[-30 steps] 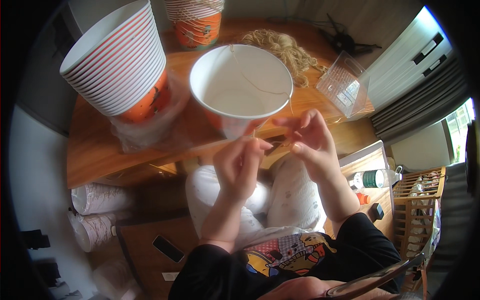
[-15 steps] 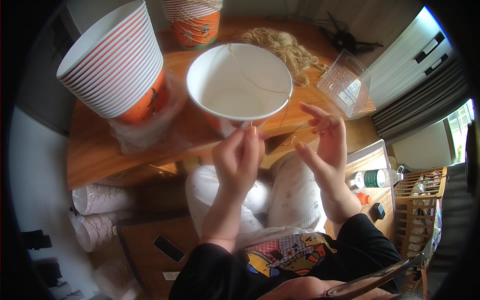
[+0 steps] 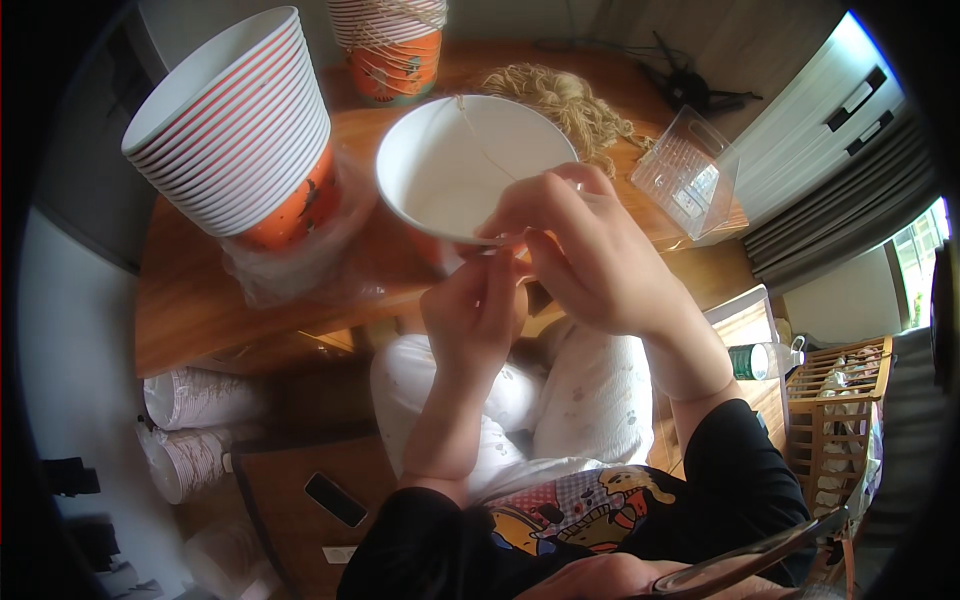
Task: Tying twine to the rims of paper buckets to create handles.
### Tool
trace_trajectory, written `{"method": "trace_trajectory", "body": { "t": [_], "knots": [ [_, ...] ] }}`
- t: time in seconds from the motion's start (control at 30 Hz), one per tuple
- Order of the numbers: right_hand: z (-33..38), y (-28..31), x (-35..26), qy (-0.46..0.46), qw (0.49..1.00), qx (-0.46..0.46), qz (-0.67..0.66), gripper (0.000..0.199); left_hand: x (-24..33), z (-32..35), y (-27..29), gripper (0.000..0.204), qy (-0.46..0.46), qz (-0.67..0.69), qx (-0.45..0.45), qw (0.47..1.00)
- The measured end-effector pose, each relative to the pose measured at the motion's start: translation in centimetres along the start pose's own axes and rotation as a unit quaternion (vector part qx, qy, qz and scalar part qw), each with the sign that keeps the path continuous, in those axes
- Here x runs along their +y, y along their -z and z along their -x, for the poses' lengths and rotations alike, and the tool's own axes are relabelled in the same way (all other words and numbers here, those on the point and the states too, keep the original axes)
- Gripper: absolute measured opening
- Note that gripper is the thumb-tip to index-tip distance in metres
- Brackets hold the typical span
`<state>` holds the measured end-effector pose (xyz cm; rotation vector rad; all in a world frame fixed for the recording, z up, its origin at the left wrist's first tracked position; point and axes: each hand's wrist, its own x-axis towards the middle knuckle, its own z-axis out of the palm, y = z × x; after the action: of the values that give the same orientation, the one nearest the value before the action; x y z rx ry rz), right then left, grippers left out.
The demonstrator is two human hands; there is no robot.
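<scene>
A white-lined paper bucket [image 3: 425,170] with an orange outside stands at the table's near edge. From its far rim a thin tan string [image 3: 488,155] slants down inside and passes behind my right hand [image 3: 585,255]. That hand's bent fingers are closed at the bucket's near rim, where the string leads. Just below, my left hand [image 3: 472,310] is raised in a pinch, thumb against forefinger. Its fingertips meet those of my right hand, and what they hold is too small to make out. My right hand covers the bucket's right rim.
At left a tall stack of nested buckets [image 3: 235,140] sits in clear plastic. Behind stand string-wrapped buckets [image 3: 390,55], a heap of tan string [image 3: 555,95] and a clear plastic box [image 3: 690,175]. Below the wooden table [image 3: 190,310] lie more wrapped stacks [image 3: 200,398] and a phone [image 3: 335,498].
My right hand has moved left from beside the bucket to my left fingertips, and its spread fingers have closed in. My left hand stays in nearly the same place.
</scene>
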<state>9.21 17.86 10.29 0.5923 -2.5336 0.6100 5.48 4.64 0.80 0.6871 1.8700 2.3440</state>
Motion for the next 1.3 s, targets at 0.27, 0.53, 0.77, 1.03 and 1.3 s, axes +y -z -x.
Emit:
{"method": "trace_trajectory", "body": {
  "t": [0.27, 0.53, 0.77, 1.03, 1.3],
  "knots": [
    [-0.7, -1.1, 0.0, -0.038, 0.991, 0.014, -0.129, 0.026, 0.3, 0.3, 1.6, 0.018, -0.076, -0.151, 0.058, 0.984],
    [1.1, -0.7, 0.5, -0.038, 0.988, 0.060, -0.134, 0.031, 1.6, 6.9, 15.5, 0.034, 0.210, -0.154, -0.724, 0.639],
    [2.1, -0.7, 0.5, -0.049, 0.988, 0.091, -0.114, 0.032, 3.7, 18.0, 19.7, 0.070, 0.468, -0.091, -0.543, 0.691],
    [2.1, -1.0, -0.3, -0.071, 0.986, 0.097, -0.119, 0.022, 1.2, 18.2, 19.1, 0.065, 0.379, -0.197, -0.608, 0.669],
    [2.1, -0.9, -0.3, -0.087, 0.981, 0.106, -0.140, 0.021, 2.6, 18.5, 18.4, 0.065, 0.441, -0.097, -0.643, 0.619]
  ]
}}
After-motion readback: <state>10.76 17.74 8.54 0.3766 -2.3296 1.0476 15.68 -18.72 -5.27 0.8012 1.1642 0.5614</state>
